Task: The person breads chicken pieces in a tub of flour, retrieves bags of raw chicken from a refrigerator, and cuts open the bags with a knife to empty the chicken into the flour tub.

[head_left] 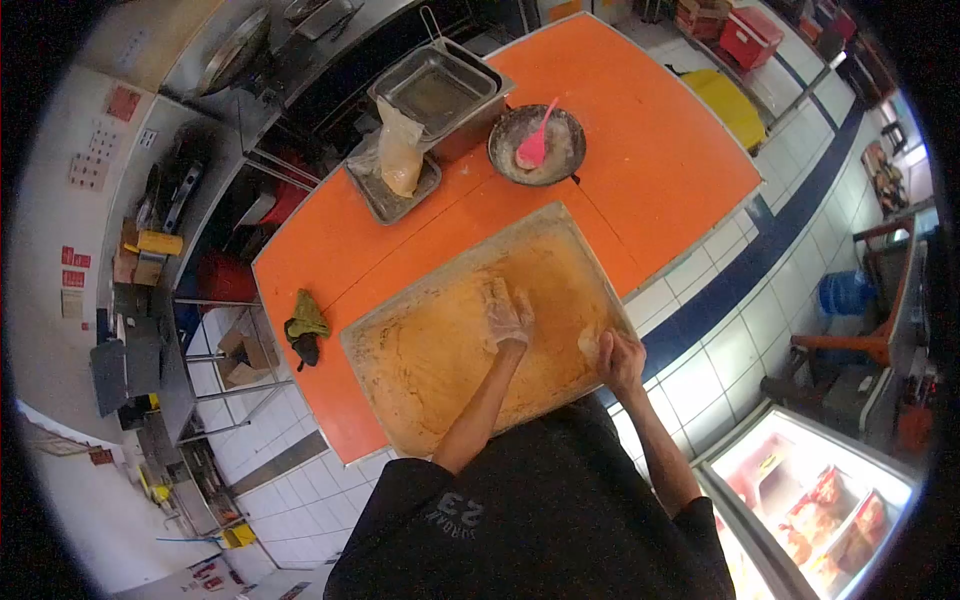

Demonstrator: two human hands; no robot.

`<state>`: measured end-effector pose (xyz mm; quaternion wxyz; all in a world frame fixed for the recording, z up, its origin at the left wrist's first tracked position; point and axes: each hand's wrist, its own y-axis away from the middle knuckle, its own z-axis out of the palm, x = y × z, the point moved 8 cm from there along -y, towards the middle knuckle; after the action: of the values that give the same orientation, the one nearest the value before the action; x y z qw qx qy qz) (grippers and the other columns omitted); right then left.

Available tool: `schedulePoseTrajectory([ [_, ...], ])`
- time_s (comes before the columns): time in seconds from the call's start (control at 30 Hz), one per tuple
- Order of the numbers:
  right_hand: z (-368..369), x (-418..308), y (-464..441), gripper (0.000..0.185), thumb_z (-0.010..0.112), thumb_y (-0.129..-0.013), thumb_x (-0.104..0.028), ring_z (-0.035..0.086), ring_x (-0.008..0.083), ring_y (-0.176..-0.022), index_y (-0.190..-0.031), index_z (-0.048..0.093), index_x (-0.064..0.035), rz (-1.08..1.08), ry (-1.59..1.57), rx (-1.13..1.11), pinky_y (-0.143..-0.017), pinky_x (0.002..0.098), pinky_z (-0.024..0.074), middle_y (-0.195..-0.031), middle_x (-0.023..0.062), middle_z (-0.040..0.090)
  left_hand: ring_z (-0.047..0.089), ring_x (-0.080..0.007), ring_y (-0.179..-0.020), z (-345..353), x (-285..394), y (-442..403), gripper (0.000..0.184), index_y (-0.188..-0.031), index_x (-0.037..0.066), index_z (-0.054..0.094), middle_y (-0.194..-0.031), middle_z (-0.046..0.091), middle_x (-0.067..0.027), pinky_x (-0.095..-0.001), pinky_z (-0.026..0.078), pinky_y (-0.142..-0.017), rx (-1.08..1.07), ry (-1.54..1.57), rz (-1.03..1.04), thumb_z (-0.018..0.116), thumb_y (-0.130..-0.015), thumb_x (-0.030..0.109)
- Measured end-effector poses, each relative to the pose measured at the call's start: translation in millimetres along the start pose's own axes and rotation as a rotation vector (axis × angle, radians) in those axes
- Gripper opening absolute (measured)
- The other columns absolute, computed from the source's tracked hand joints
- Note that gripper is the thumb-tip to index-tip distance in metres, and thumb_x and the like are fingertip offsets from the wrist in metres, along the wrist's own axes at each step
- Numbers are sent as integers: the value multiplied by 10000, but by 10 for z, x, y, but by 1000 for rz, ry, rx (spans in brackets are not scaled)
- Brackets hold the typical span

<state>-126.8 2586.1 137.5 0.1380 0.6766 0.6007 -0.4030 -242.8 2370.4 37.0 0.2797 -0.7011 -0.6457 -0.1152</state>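
A large shallow tray (pixel 372 398) lies tilted across the near side of the orange table, filled with an orange-brown layer that looks like breading or powder (pixel 440 345). My left hand (pixel 508 318), coated whitish or thinly gloved, rests on this layer near the middle with its fingers stretched out. At the right edge, my right hand (pixel 622 360) is closed on the tray's rim. A pale patch or lump (pixel 588 346) shows beside its fingers; I cannot tell what it is.
Beyond the tray stand a dark pan (pixel 497 160) with a pink spoon-like utensil (pixel 533 150), a plastic bag (pixel 402 160) on a small metal tray (pixel 395 212), and a deep metal pan (pixel 490 88). A dark green cloth (pixel 308 318) lies left. A lit freezer (pixel 715 470) is at lower right.
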Motion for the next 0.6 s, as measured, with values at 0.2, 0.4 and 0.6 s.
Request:
schedulePoseTrajectory([
  [0.2, 25, 52, 27, 258, 492, -893, -152, 503, 328, -503, -650, 481, -66, 1, 57, 7, -465, 420, 400, -548, 137, 462, 413, -353, -1251, 126, 121, -71, 482, -1333, -31, 384, -1381, 380, -241, -408, 331, -1037, -22, 233, -8, 452, -890, 149],
  [0.4, -25, -20, 0, 257, 493, -892, -157, 510, 328, -512, -652, 481, -67, -4, 22, 4, -471, 425, 407, -564, 138, 475, 414, -390, -1238, -386, -130, -92, 503, -1336, -19, 382, -1363, 394, -258, -429, 350, -1021, 271, 46, -186, 465, -884, 185],
  [0.6, -5, -13, -12, 227, 500, -884, -143, 486, 333, -477, -673, 509, -59, -22, 38, 4, -460, 425, 397, -546, 136, 466, 368, -432, -1259, 365, -400, 56, 586, -1410, 13, 250, -1364, 366, -301, -464, 316, -1044, 367, -443, -143, 446, -892, 209],
])
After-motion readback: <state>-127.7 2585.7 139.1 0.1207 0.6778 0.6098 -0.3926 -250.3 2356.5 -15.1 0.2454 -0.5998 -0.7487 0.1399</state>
